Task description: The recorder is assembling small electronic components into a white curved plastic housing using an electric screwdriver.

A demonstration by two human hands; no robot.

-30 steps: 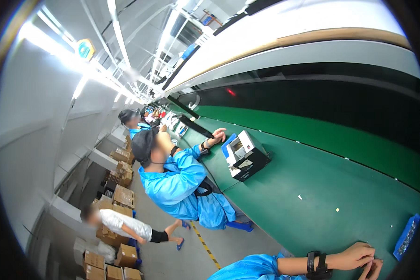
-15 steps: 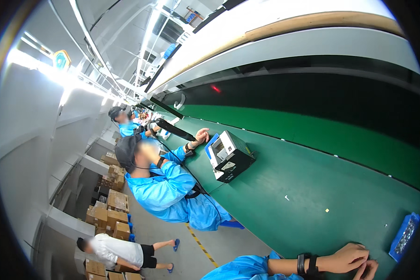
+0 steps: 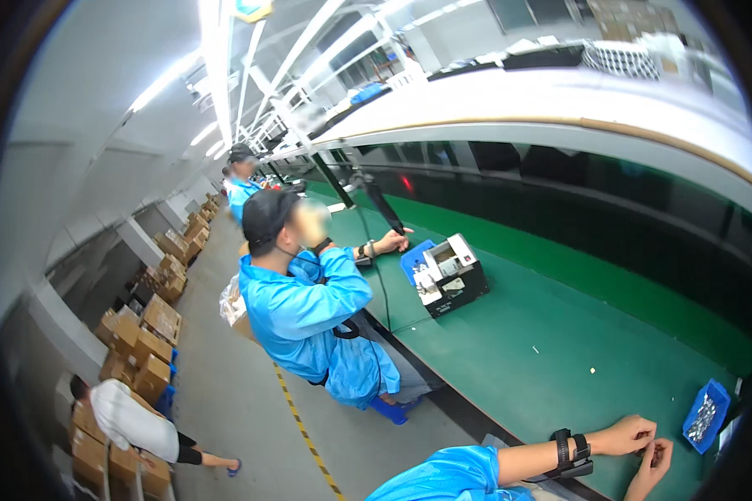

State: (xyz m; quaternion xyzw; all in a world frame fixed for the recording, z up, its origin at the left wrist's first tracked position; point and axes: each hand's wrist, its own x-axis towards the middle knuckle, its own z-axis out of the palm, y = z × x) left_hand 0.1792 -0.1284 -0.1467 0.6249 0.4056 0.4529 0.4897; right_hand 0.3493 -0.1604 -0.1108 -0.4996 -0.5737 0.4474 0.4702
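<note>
My left hand (image 3: 625, 436) is low over the green bench top (image 3: 510, 376), its fingers curled together. My right hand (image 3: 653, 469) is just beside it, thumb and fingers bent inward. Their fingertips face each other closely; anything between them is too small to make out. Right of both hands is a blue bin (image 3: 707, 416) full of small shiny metal parts. A small yellowish piece (image 3: 592, 370) and a thin white piece (image 3: 536, 350) lie on the bench beyond my hands. A black strap device (image 3: 570, 451) is around my left wrist.
Farther left on the bench stands an open black-and-white box (image 3: 454, 277) beside another blue bin (image 3: 415, 261). A co-worker in a blue smock (image 3: 305, 292) sits there. Behind, cartons (image 3: 146, 346) line the aisle, and a person in white (image 3: 134, 417) leans near them. A shelf edge (image 3: 560, 125) overhangs the bench.
The view has swung, shifting the bench and co-worker in the picture. My hands stay close together, fingers slightly more curled. The person in white has gone from walking to leaning by the cartons.
</note>
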